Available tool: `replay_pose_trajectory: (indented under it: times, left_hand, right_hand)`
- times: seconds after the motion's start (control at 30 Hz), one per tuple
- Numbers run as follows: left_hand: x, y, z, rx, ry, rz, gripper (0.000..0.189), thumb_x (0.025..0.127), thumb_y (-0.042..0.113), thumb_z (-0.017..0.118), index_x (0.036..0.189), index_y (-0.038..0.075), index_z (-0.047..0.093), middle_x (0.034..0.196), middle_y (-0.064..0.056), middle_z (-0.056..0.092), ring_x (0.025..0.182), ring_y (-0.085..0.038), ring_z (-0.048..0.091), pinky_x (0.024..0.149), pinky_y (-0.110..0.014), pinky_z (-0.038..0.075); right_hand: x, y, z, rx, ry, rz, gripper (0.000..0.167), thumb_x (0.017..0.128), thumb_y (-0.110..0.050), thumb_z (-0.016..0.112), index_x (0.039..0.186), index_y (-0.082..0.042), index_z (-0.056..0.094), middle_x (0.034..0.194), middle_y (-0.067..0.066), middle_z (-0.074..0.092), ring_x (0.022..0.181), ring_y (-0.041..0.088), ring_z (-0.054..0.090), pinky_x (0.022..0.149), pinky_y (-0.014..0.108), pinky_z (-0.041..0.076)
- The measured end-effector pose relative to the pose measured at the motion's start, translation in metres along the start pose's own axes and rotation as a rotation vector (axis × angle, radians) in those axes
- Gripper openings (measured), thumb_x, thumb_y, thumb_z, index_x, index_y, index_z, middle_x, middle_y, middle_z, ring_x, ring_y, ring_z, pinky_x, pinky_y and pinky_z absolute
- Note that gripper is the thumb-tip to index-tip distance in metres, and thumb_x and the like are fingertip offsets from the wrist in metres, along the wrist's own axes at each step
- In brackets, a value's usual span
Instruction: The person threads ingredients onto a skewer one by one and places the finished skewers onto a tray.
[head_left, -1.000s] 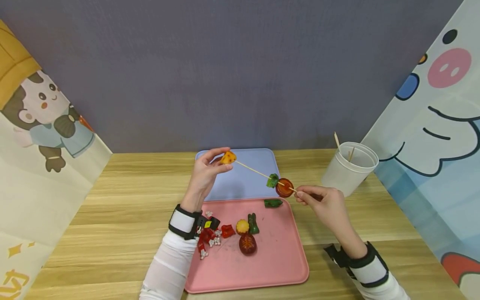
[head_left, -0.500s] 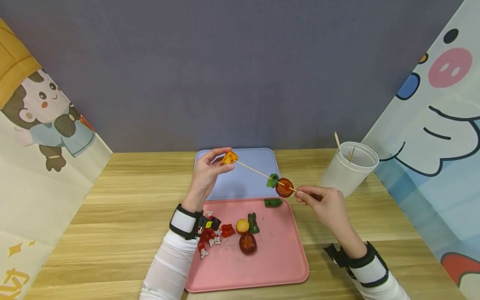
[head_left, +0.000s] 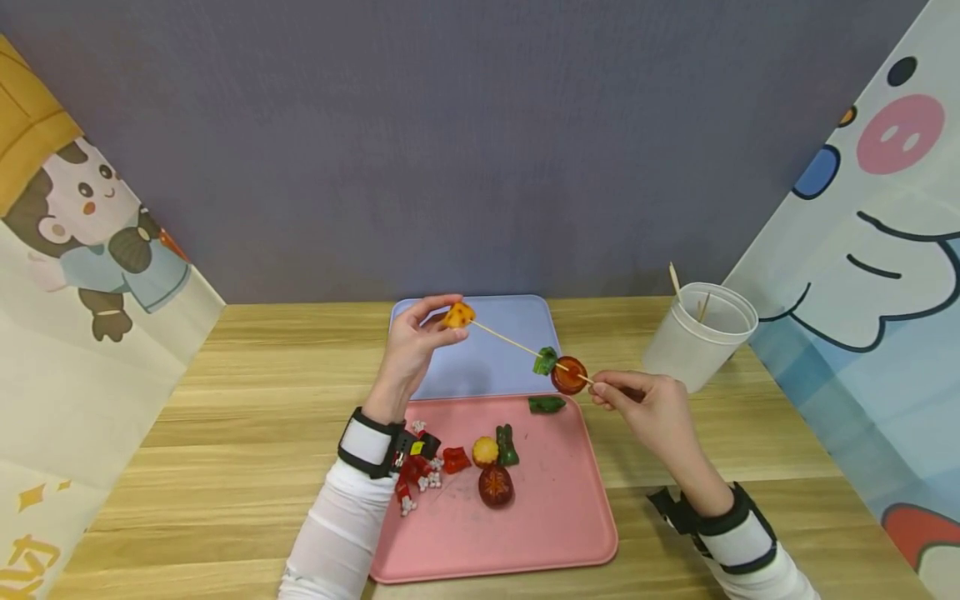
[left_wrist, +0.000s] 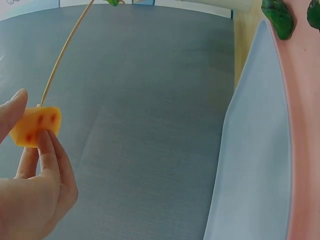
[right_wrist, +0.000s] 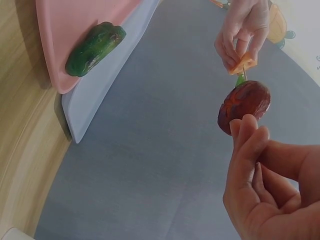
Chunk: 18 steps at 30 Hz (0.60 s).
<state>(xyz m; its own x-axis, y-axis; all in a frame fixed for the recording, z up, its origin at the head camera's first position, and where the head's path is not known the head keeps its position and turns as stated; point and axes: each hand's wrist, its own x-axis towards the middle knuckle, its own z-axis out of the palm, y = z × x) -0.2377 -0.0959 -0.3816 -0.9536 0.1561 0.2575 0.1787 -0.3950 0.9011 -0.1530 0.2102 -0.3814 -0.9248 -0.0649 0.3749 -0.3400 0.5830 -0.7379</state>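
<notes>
Between thumb and fingers, my left hand [head_left: 408, 350] pinches a spotted orange-yellow food piece [left_wrist: 37, 125] at the tip of a thin wooden skewer [head_left: 504, 338]. My right hand [head_left: 656, 408] pinches the skewer's other end. Threaded near that end are a green leafy-looking piece [head_left: 545, 361] and a round reddish-brown mushroom cap [head_left: 569, 376]. The right wrist view shows star-like cuts on the mushroom cap [right_wrist: 244, 106], close to my right fingertips. The skewer slants up to the left, held above the trays. Where its tip meets the orange-yellow piece, I cannot tell how deep it goes.
A pink tray [head_left: 547, 533] holds a scored mushroom cap [head_left: 496, 486], a yellow corn piece [head_left: 485, 451], green pepper pieces [head_left: 547, 404] and several red-and-white pieces [head_left: 429, 481]. Behind lies a blue tray [head_left: 487, 367]. A white tub [head_left: 686, 350] with sticks stands right.
Around half a second ago, the left hand's orange-yellow piece shifted slightly right, toward the skewer, and turned a little. The right hand and the other skewered pieces stay in place.
</notes>
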Motion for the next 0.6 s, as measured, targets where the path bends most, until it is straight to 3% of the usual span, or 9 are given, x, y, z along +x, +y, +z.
replay_pose_trajectory:
  times: [0.23,0.6]
  left_hand:
    - [-0.0003,0.0,0.0001,0.009,0.01,0.003,0.044,0.078,-0.015,0.066,0.12,-0.008,0.056,0.114,-0.008,0.061,0.1,-0.02,0.06,0.079,-0.024,0.055]
    - [-0.0009,0.001,0.0013,0.016,0.0,0.007,0.042,0.079,-0.014,0.065,0.119,-0.007,0.057,0.114,-0.007,0.061,0.101,-0.02,0.059,0.08,-0.024,0.055]
  right_hand:
    - [0.0,-0.0005,0.0003,0.0,-0.002,-0.002,0.011,0.083,-0.003,0.07,0.092,0.002,0.074,0.075,0.011,0.073,0.064,0.02,0.07,0.056,0.023,0.055]
    - [0.0,0.0008,0.0003,-0.013,-0.006,0.007,0.01,0.083,-0.004,0.07,0.092,0.001,0.074,0.075,0.01,0.073,0.063,0.012,0.069,0.056,0.023,0.056]
